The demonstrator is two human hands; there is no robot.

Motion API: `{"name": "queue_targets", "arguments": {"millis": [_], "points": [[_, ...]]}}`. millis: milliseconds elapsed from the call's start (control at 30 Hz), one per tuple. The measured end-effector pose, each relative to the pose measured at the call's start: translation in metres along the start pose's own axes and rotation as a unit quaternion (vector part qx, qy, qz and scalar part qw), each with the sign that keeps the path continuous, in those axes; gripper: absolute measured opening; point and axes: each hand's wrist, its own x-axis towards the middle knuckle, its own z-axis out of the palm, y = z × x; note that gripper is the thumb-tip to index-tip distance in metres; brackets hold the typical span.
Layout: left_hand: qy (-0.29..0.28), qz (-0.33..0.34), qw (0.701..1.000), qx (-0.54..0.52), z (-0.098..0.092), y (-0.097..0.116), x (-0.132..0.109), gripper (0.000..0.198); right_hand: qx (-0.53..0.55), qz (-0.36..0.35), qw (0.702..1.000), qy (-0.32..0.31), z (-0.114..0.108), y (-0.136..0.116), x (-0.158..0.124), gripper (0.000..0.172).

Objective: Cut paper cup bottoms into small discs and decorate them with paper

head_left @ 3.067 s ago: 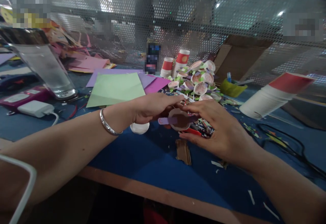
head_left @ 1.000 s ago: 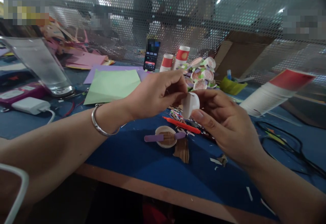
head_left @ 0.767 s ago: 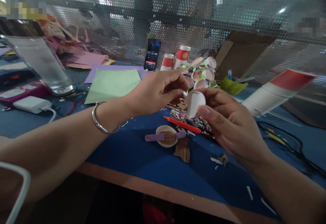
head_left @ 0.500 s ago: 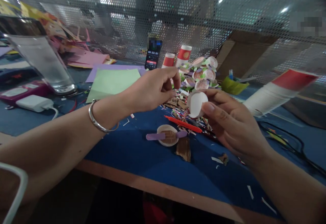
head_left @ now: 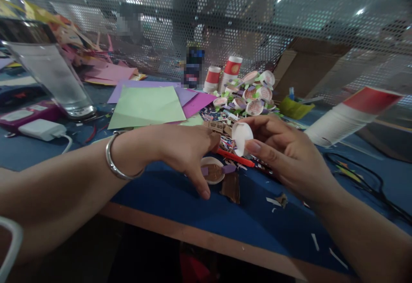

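Observation:
Between thumb and fingers, my right hand (head_left: 283,150) grips a small round white paper piece (head_left: 242,138) above the scraps. My left hand (head_left: 189,150) is spread, its thumb apart from the fingers, over a shallow white paper disc (head_left: 213,172) with a brown middle and purple strips at its sides. The left hand partly covers this disc, and whether it touches it cannot be made out. A red pen (head_left: 240,158) lies just behind the disc. Beside the disc is a torn brown cardboard piece (head_left: 231,188).
Behind the scraps is a pile of decorated paper discs (head_left: 255,106) near upright red-and-white cups (head_left: 231,70). Green paper (head_left: 148,107) lies at centre left, with a glass bottle (head_left: 61,73) further left. Stacked cups (head_left: 347,115) and black cables (head_left: 370,184) are at right.
My left hand has come down and toward me, opening from a loose curl to hover over the disc. My right hand has shifted slightly left with the white piece.

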Motion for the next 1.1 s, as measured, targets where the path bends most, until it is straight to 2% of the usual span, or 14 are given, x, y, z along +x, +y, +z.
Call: {"name": "queue_targets", "arguments": {"millis": [67, 133, 233, 300, 433, 600, 833, 1033, 1100], "points": [[-0.063, -0.012, 0.998, 0.01, 0.003, 0.002, 0.002, 0.058, 0.001, 0.012, 1.0, -0.011, 0.0, 0.0, 0.0, 0.037], [-0.084, -0.018, 0.996, 0.0, 0.002, 0.004, 0.004, 0.047, -0.004, 0.017, 1.0, -0.022, 0.0, 0.0, -0.001, 0.041], [-0.061, 0.005, 0.997, -0.047, 0.0, 0.004, 0.004, 0.025, -0.013, 0.02, 0.999, -0.048, 0.0, -0.001, -0.003, 0.04], [-0.031, 0.031, 0.995, -0.092, 0.0, 0.002, 0.004, 0.019, -0.021, 0.021, 0.998, -0.063, 0.0, -0.001, -0.003, 0.038], [0.026, 0.056, 0.986, -0.158, 0.005, 0.0, 0.006, 0.025, -0.057, 0.004, 0.996, -0.069, -0.002, 0.002, -0.003, 0.033], [0.073, 0.046, 0.985, -0.152, 0.01, 0.002, 0.009, 0.031, -0.126, -0.014, 0.99, -0.057, -0.003, 0.004, -0.001, 0.034], [0.08, 0.008, 0.99, -0.118, 0.009, 0.009, 0.009, 0.026, -0.232, -0.067, 0.97, -0.033, -0.001, 0.005, -0.002, 0.039], [0.113, -0.009, 0.986, -0.123, 0.012, 0.008, 0.007, 0.042, -0.269, -0.116, 0.956, -0.012, -0.001, 0.01, -0.003, 0.038], [0.122, -0.008, 0.984, -0.129, 0.013, 0.007, 0.006, 0.043, -0.274, -0.121, 0.954, -0.008, -0.001, 0.011, -0.004, 0.04]]}}
